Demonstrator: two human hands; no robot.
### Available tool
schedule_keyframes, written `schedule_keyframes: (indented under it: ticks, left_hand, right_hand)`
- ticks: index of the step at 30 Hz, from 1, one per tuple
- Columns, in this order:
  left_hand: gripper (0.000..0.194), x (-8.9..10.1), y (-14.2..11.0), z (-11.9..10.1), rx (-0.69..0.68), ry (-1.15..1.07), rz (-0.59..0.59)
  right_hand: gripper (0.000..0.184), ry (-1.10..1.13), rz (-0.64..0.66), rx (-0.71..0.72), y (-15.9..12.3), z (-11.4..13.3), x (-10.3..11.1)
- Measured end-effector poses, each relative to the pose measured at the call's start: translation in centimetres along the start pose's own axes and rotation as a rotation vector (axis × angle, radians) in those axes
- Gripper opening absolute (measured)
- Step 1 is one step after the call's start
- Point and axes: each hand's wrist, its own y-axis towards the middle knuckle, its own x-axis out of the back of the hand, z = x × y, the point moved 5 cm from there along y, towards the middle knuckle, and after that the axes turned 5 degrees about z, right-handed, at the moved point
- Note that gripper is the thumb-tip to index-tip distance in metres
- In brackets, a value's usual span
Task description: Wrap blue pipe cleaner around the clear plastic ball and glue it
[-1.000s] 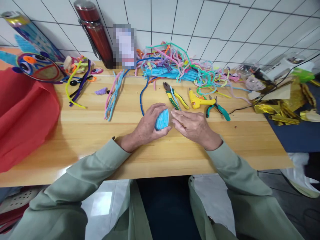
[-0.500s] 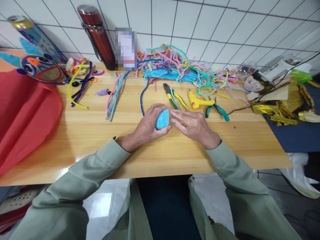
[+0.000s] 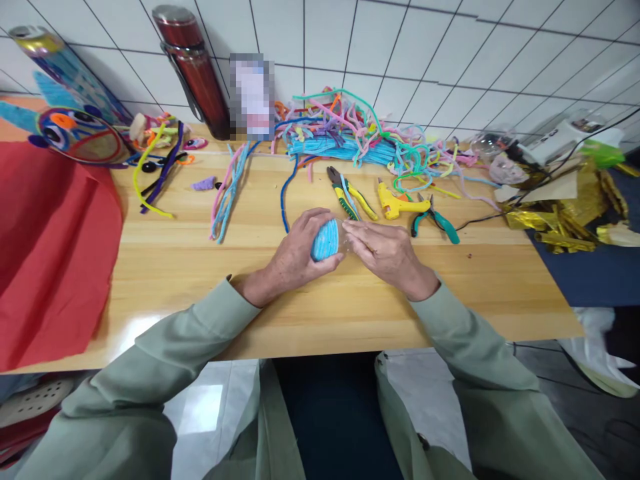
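Observation:
My left hand (image 3: pixel 304 248) is wrapped round a rounded piece covered in light blue pipe cleaner (image 3: pixel 326 241). Its right end is bare, see-through plastic (image 3: pixel 345 235). At that bare end my right hand (image 3: pixel 383 252) has its fingers together, gripping the plastic edge; the fingertips are partly hidden. Just beyond the hands lie yellow-green pliers (image 3: pixel 350 195) with a light blue strand across them, a yellow glue gun (image 3: pixel 396 202) and teal-handled pliers (image 3: pixel 436 219). A dark blue pipe cleaner (image 3: pixel 284 197) runs down close to my left hand.
A heap of coloured pipe cleaners (image 3: pixel 345 143) lies along the tiled wall. Pink and blue strands (image 3: pixel 231 193), a red flask (image 3: pixel 193 73), a decorated can figure (image 3: pixel 75 137) and red cloth (image 3: pixel 55 253) are leftward. Gold foil (image 3: pixel 565 213) and a black cord (image 3: pixel 535 189) are at right.
My right hand has shifted slightly at the plastic end, and a bit more see-through plastic shows between the hands. My left hand keeps its hold on the blue piece.

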Motion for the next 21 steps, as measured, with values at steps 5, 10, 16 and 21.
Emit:
schedule_keyframes:
  ticks: [5, 10, 16, 21]
  left_hand:
    - [0.064, 0.24, 0.14, 0.02, -0.036, -0.011, -0.012]
    - [0.066, 0.09, 0.00, -0.08, -0.039, -0.007, 0.001]
    - [0.067, -0.03, -0.13, -0.06, -0.012, -0.009, 0.009]
    - [0.067, 0.04, -0.09, 0.07, -0.024, -0.038, 0.004]
  right_hand:
    - [0.029, 0.011, 0.031, -0.033, 0.09, -0.26, 0.05]
    - [0.028, -0.024, 0.008, -0.032, 0.11, 0.19, 0.09]
    - [0.031, 0.000, -0.004, -0.046, 0.10, -0.08, 0.05]
    - [0.031, 0.068, -0.002, -0.048, 0.09, -0.26, 0.28]
